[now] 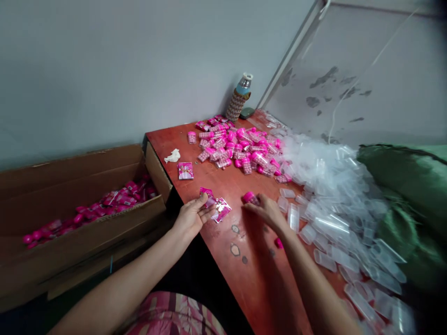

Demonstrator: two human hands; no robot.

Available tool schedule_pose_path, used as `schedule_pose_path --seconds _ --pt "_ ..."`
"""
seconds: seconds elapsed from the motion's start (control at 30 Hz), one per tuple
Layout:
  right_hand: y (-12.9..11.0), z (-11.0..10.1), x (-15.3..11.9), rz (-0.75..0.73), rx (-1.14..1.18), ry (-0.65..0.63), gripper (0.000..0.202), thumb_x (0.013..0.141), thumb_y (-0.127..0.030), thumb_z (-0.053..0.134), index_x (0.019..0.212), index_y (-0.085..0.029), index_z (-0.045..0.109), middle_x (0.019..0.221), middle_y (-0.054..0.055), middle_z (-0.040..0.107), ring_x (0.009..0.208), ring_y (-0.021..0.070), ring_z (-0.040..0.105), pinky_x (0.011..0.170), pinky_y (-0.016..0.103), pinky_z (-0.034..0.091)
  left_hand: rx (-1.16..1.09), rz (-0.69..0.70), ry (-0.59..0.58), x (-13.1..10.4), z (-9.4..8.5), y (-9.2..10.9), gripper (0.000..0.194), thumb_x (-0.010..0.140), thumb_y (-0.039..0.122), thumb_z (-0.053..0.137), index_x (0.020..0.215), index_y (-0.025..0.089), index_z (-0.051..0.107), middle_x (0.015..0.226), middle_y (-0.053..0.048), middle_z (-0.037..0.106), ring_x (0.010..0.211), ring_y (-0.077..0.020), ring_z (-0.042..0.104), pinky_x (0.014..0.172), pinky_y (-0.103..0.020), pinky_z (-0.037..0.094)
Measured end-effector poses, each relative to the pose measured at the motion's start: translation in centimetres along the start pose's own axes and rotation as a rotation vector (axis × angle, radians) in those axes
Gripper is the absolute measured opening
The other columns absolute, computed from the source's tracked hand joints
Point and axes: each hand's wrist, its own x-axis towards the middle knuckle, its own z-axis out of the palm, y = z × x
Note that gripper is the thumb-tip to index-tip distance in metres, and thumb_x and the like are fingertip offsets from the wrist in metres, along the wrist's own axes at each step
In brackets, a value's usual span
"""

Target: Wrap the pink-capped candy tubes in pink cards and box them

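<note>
My left hand point(193, 215) is closed on pink printed packets point(221, 209), holding them over the table's near left edge. My right hand point(267, 210) has its fingers round a small clear jar with a pink lid point(249, 197), low over the red table point(223, 251). Another pink printed packet point(185, 170) lies flat near the left edge. Beyond my hands is a pile of pink-lidded jars point(240, 149) filled with pink pieces. A small pink piece point(278, 243) lies beside my right forearm.
Many clear plastic tubes point(328, 223) cover the right side. A cardboard box point(155, 177) with pink packets stands at the left. A bottle in a woven sleeve point(237, 100) stands at the back. Crumpled white tissue point(172, 156) and a green sack point(401, 195) are also in view.
</note>
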Motion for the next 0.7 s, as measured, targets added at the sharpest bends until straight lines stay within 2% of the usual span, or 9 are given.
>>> schedule_pose_path --seconds 0.03,0.07,0.13,0.2,0.27,0.33,0.47,0.7 --pt "-1.1 0.7 -1.7 0.032 0.165 0.041 0.032 0.07 -0.048 0.057 0.063 -0.02 0.045 0.052 -0.002 0.05 0.048 0.0147 0.048 0.044 0.024 0.029 -0.017 0.003 0.002 0.0 0.0 -0.2 0.012 0.067 0.017 0.068 0.072 0.012 0.058 0.064 -0.004 0.065 0.062 -0.0155 0.064 0.063 -0.028 0.054" --pt "-2.3 1.4 -3.4 0.045 0.369 0.022 0.033 0.073 -0.051 0.052 0.064 -0.02 0.043 0.05 -0.004 0.049 0.044 0.0134 0.047 0.042 0.023 0.03 -0.032 0.007 0.002 0.0 0.0 -0.3 0.012 0.068 0.017 0.068 0.072 0.013 0.058 0.064 -0.004 0.065 0.063 -0.0161 0.064 0.064 -0.029 0.054" --pt "-4.8 2.8 -6.6 0.082 0.704 -0.099 0.032 0.079 -0.052 0.043 0.072 -0.021 0.043 0.048 -0.005 0.049 0.037 0.0119 0.044 0.037 0.023 0.032 -0.052 0.019 -0.001 -0.1 0.1 -0.6 0.013 0.068 0.017 0.068 0.073 0.013 0.058 0.065 -0.004 0.065 0.065 -0.0171 0.065 0.066 -0.031 0.054" --pt "-7.2 3.9 -9.1 0.118 0.874 -0.12 0.03 0.081 -0.051 0.04 0.074 -0.022 0.042 0.047 -0.005 0.05 0.034 0.0107 0.043 0.033 0.021 0.03 -0.046 0.033 -0.009 -0.3 0.4 -1.0 0.014 0.067 0.017 0.068 0.074 0.012 0.058 0.066 -0.005 0.065 0.065 -0.0171 0.065 0.065 -0.03 0.054" --pt "-8.7 4.7 -10.4 0.116 0.959 -0.059 0.027 0.083 -0.048 0.04 0.076 -0.022 0.042 0.048 -0.005 0.05 0.035 0.0097 0.042 0.033 0.021 0.032 -0.019 0.047 -0.032 -0.6 0.6 -1.3 0.015 0.067 0.018 0.069 0.075 0.012 0.058 0.066 -0.005 0.065 0.062 -0.016 0.064 0.062 -0.028 0.054" --pt "-9.5 5.2 -10.8 0.107 1.004 -0.002 0.024 0.084 -0.046 0.041 0.077 -0.023 0.043 0.05 -0.005 0.05 0.036 0.0094 0.043 0.034 0.02 0.033 0.006 0.063 -0.065 -1.0 0.9 -1.7 0.016 0.066 0.019 0.07 0.074 0.011 0.058 0.066 -0.004 0.064 0.06 -0.0141 0.063 0.06 -0.025 0.053" --pt "-9.4 5.7 -10.4 0.097 1.048 0.005 0.023 0.084 -0.046 0.042 0.078 -0.024 0.042 0.051 -0.005 0.049 0.037 0.01 0.043 0.033 0.021 0.032 0.051 0.096 -0.141 -1.7 1.0 -2.4 0.017 0.065 0.02 0.07 0.071 0.01 0.058 0.066 -0.004 0.064 0.058 -0.0118 0.061 0.058 -0.023 0.051" --pt "-8.8 6.6 -10.1 0.08 1.11 -0.034 0.023 0.084 -0.045 0.041 0.078 -0.023 0.041 0.052 -0.006 0.047 0.035 0.0081 0.04 0.031 0.019 0.029 0.287 0.109 -0.312 -2.1 0.8 -2.6 0.023 0.066 0.032 0.067 0.068 0.013 0.054 0.05 0.0 0.058 0.034 -0.0118 0.05 0.031 -0.022 0.038"
